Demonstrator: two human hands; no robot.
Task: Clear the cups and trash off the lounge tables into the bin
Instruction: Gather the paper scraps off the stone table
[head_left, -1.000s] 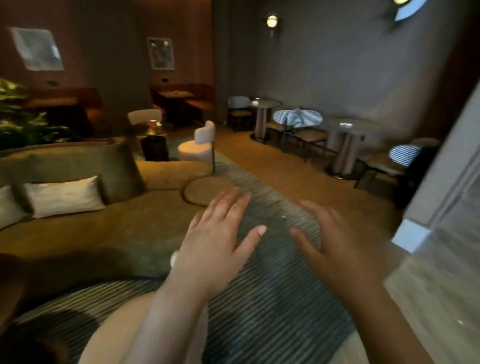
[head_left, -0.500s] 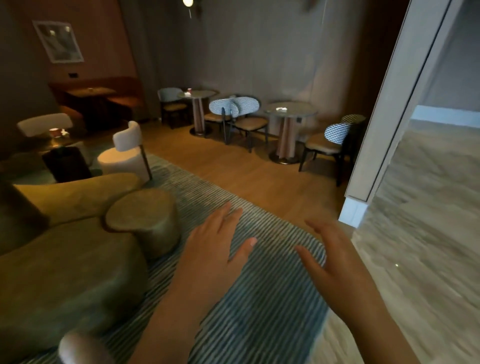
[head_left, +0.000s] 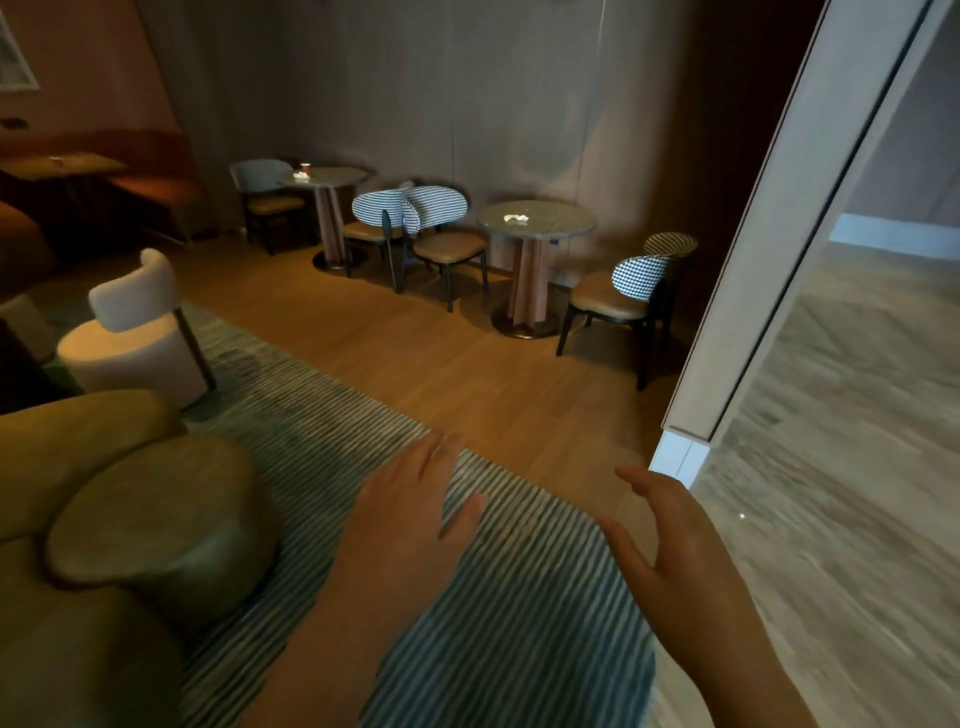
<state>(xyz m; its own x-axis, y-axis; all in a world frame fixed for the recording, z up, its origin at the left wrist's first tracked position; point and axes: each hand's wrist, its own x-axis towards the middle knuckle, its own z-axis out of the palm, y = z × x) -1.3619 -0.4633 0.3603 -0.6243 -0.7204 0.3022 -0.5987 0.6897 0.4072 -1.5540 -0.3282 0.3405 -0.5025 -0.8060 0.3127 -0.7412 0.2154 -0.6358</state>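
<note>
Lounge tables (head_left: 561, 223) nearer than before | cup (head_left: 305, 167), napkin (head_left: 517, 218) on tops | left hand (head_left: 410, 525), right hand (head_left: 675, 551) empty, fingers relaxed

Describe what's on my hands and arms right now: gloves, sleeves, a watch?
Nothing worn shows. The left hand and right hand are ungloved, and both forearms are uncovered to the frame's edge: no sleeve, watch or bracelet in view. Rings on the fingers are too blurred to tell.

The rug (head_left: 519, 597) is striped teal and white, the floor (head_left: 415, 358) honey-brown wood, the pouf (head_left: 156, 525) olive green, the armchair (head_left: 135, 338) cream, the chair backs (head_left: 641, 270) checked black and white, the 2 desks (head_left: 569, 227) speckled grey.
</note>
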